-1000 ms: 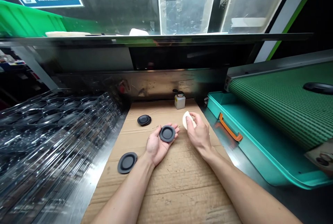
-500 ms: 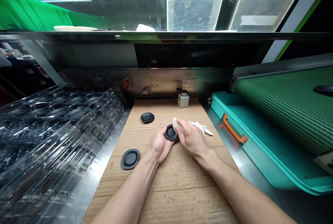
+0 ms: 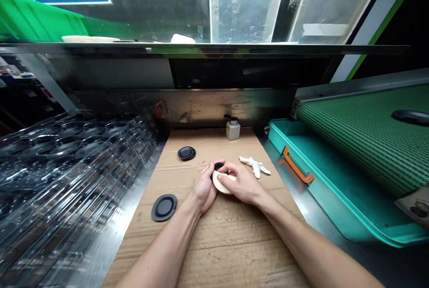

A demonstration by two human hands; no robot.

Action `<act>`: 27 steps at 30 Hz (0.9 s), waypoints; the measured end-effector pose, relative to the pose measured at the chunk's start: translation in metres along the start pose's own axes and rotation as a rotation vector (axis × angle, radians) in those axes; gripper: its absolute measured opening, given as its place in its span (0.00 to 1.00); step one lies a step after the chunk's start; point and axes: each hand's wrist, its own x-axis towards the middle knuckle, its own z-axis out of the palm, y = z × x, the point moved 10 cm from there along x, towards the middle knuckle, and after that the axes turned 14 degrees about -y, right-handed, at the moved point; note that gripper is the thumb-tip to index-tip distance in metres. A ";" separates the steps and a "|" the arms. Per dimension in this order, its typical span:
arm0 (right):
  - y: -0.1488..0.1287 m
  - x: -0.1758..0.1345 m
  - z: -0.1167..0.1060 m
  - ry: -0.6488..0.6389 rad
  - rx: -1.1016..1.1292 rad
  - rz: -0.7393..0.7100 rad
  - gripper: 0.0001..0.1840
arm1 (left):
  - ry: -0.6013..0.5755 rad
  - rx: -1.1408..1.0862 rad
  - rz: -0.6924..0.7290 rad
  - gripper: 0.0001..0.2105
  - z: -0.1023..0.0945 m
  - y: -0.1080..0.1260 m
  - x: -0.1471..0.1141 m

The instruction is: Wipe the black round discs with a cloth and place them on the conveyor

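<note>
My left hand point(image 3: 203, 186) is closed around the edge of a round black plastic disc point(image 3: 219, 166), held above the cardboard. Pinched in my right hand point(image 3: 241, 181) is a flat, cream-coloured round pad point(image 3: 221, 185), which lies over the near part of the disc and hides much of it. To the left, a similar black disc point(image 3: 164, 207) rests flat on the cardboard sheet point(image 3: 214, 252). Farther back sits a small stack of black discs point(image 3: 187, 153). A crumpled white cloth point(image 3: 256, 165) lies just beyond my right hand.
A small square bottle point(image 3: 233, 130) with its cap flipped up stands at the back of the cardboard. Stacked clear plastic trays point(image 3: 83, 181) line the left side. On the right are a teal bin point(image 3: 338, 203) with an orange handle and a green conveyor belt point(image 3: 368, 109) carrying a black part point(image 3: 410, 117).
The cream pad has moved from the disc's right edge, where it stood tilted, down over its near side. The disc is now mostly covered. The whole view has shifted slightly.
</note>
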 end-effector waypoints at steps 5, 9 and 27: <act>0.003 -0.008 -0.019 0.046 -0.268 0.116 0.10 | -0.002 -0.018 -0.008 0.12 0.000 0.000 0.001; 0.004 -0.008 -0.015 0.007 -0.246 0.117 0.11 | 0.004 -0.014 0.009 0.12 0.002 0.001 0.000; -0.007 -0.003 0.006 0.171 -0.807 0.443 0.26 | -0.008 -0.232 -0.081 0.18 0.004 -0.015 0.002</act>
